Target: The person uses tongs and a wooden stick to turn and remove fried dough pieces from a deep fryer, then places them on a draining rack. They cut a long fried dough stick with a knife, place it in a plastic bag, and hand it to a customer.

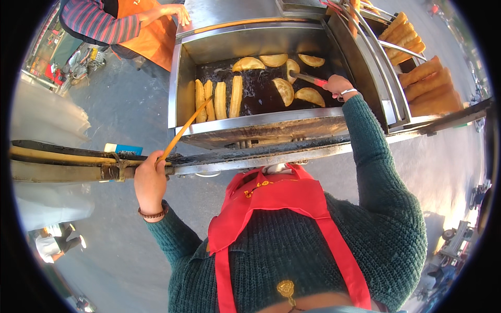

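Observation:
My left hand (150, 182) grips a long wooden stick (187, 126), whose far end reaches the youtiao dough sticks (210, 99) at the left of the fryer. My right hand (339, 86) holds a red-handled metal tool (311, 79), probably tongs; its tip meets an upright half-moon pastry (291, 70). Several more half-moon pastries, one of them a golden pastry (248, 63), float in the dark oil (260, 92) around it. All this lies inside a rectangular steel deep fryer (266, 116).
A metal rail (258, 158) runs between me and the fryer. Racks at right hold browned youtiao (430, 88). A co-worker in an orange apron (146, 33) stands at upper left, one hand on the steel counter (227, 9). A blue and white box (123, 149) sits by the rail.

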A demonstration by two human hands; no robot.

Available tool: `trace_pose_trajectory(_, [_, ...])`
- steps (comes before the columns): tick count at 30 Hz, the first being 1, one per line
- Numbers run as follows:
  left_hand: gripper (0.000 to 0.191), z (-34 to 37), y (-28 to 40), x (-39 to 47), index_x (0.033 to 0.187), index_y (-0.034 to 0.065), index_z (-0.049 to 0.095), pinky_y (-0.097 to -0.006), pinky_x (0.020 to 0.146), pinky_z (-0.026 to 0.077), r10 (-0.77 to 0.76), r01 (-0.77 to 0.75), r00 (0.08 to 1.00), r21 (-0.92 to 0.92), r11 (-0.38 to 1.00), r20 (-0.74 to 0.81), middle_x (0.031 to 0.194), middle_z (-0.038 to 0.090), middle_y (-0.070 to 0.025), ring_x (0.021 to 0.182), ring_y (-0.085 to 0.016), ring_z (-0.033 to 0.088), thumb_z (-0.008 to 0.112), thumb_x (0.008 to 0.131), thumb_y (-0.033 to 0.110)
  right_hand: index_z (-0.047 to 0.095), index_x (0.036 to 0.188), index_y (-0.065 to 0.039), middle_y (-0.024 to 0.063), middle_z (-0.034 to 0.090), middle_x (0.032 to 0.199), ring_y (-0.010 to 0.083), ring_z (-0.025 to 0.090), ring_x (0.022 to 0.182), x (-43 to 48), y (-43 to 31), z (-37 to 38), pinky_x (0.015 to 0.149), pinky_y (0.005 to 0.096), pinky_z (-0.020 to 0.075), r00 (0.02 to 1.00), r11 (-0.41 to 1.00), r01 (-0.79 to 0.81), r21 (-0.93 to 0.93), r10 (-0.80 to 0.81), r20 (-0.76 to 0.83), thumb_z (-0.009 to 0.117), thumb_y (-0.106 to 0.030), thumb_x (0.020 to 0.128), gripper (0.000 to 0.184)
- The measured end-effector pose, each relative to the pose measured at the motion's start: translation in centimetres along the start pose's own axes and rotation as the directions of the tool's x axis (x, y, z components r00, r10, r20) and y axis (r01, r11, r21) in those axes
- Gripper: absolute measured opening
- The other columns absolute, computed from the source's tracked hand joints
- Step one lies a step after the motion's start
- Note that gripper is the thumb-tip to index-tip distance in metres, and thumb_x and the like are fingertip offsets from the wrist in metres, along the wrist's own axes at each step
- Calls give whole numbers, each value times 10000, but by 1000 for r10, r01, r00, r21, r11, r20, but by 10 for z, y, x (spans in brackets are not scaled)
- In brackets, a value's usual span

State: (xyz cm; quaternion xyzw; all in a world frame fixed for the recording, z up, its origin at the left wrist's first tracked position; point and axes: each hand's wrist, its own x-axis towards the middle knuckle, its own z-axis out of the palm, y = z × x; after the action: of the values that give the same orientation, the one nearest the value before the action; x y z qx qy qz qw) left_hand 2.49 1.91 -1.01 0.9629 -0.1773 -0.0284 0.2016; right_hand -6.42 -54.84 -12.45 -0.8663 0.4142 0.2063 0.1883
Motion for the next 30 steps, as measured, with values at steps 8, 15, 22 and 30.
trace_pose_trajectory(8, [193, 0, 0, -1, 1054, 49, 670, -427, 716, 513, -55, 57, 998, -72, 996, 34, 890, 677, -201, 828, -380, 644, 628, 870, 87, 699, 889, -22, 135, 691, 804, 239, 677, 616, -80, -36, -41, 638, 382, 530, 962, 931, 264, -250, -272, 4, 635, -378, 843, 365])
trace_pose_trajectory(15, [188, -22, 17, -19, 1046, 40, 667, -432, 716, 518, 56, -57, 994, -13, 998, -94, 923, 680, -191, 848, -376, 647, 627, 868, 83, 633, 856, 27, 82, 593, 615, 170, 579, 468, -57, -88, 12, 417, 341, 423, 860, 892, 413, 184, -448, 243, 582, -330, 908, 364])
trace_pose_trajectory(22, [170, -22, 26, -13, 1033, 76, 663, -439, 671, 522, 52, -23, 992, 235, 972, -118, 861, 685, -162, 811, -355, 657, 626, 872, 118, 644, 836, 7, 76, 606, 626, 153, 541, 476, 1, -108, 17, 419, 321, 393, 833, 916, 303, 263, -389, 393, 611, -359, 920, 377])
trace_pose_trajectory(30, [121, 8, 24, 18, 951, 79, 656, -471, 651, 497, 22, -18, 1000, 302, 953, -9, 789, 650, -180, 784, -384, 625, 605, 868, 150, 644, 943, -40, 48, 637, 721, 94, 557, 538, 64, -109, 36, 375, 226, 361, 696, 883, 139, 448, -409, 590, 617, -327, 925, 289])
